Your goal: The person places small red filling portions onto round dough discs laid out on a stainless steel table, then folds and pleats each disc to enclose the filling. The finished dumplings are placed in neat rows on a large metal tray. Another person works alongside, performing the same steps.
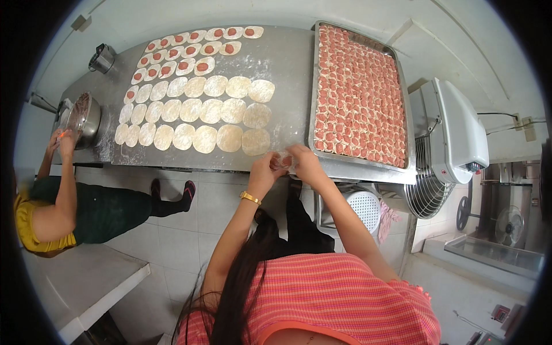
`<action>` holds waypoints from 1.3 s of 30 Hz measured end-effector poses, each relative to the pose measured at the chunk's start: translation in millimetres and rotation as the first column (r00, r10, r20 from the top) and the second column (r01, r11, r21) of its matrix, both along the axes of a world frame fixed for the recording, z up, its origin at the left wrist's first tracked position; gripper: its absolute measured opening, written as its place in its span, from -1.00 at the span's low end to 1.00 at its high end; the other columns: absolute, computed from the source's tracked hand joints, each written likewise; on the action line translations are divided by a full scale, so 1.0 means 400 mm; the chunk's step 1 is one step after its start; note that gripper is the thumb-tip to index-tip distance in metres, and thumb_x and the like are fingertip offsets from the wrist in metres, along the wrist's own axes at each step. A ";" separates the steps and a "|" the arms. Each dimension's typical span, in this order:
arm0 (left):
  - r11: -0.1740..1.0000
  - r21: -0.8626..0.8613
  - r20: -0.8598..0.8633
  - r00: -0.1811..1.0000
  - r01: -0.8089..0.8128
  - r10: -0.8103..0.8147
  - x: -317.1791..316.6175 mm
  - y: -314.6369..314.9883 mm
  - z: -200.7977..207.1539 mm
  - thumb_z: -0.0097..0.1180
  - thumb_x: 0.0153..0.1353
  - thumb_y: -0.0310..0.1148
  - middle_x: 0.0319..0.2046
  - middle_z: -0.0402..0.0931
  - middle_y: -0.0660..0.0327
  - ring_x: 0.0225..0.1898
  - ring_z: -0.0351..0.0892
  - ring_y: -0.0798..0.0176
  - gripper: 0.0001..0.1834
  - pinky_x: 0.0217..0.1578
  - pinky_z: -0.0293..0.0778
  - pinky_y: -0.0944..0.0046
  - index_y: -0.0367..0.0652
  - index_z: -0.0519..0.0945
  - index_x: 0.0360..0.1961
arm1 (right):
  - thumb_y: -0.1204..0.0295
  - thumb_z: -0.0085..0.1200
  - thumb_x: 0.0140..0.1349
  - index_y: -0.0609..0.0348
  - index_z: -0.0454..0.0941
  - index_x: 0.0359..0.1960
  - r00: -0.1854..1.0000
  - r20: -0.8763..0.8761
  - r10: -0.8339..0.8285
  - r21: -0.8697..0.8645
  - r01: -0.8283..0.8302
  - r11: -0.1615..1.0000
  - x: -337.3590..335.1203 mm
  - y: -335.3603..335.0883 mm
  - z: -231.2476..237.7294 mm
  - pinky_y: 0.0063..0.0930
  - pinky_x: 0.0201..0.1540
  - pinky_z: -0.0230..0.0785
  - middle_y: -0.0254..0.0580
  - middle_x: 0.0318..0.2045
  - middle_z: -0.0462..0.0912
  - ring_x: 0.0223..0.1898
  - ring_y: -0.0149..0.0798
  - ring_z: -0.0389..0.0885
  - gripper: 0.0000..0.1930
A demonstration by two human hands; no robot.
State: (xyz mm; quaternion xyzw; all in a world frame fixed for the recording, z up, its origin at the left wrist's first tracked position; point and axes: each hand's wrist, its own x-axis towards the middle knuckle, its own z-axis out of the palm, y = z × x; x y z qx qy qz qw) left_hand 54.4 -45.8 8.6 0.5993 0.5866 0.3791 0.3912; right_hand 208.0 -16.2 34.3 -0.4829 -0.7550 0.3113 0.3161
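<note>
At the table's near edge, both my hands are pinched around one small dumpling (283,161) with pinkish meat filling and a thin wrapper. My left hand (265,173) grips it from the left, a gold bracelet on that wrist. From the other side my right hand (306,165) holds it, fingers curled in. Just beyond, several rows of round floured wrappers (230,138) lie flat on the steel table (287,75). Wrappers in the far rows carry lumps of meat filling (202,67). To the right, a large metal tray (312,109) is packed with open-topped dumplings (359,98).
A co-worker in a yellow top (46,221) stands at left, hands beside a steel bowl (91,121) of meat mixture. A metal container (102,58) sits at the far left. Right of the tray stands a white mixer (454,126) with a wire guard. A perforated white stool (363,211) is below.
</note>
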 end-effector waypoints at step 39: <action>0.999 0.033 -0.029 0.999 -0.027 0.028 -0.051 0.045 -0.011 0.20 0.01 -0.50 -0.42 0.60 0.07 -0.38 0.61 0.15 -0.84 -0.34 0.49 0.28 -0.25 0.57 -0.33 | 0.70 0.05 -0.15 0.19 0.54 -0.22 0.978 0.118 -0.171 0.145 0.154 0.977 -0.051 0.008 -0.011 -0.27 -0.23 0.40 -0.08 -0.33 0.51 -0.27 -0.04 0.54 -0.65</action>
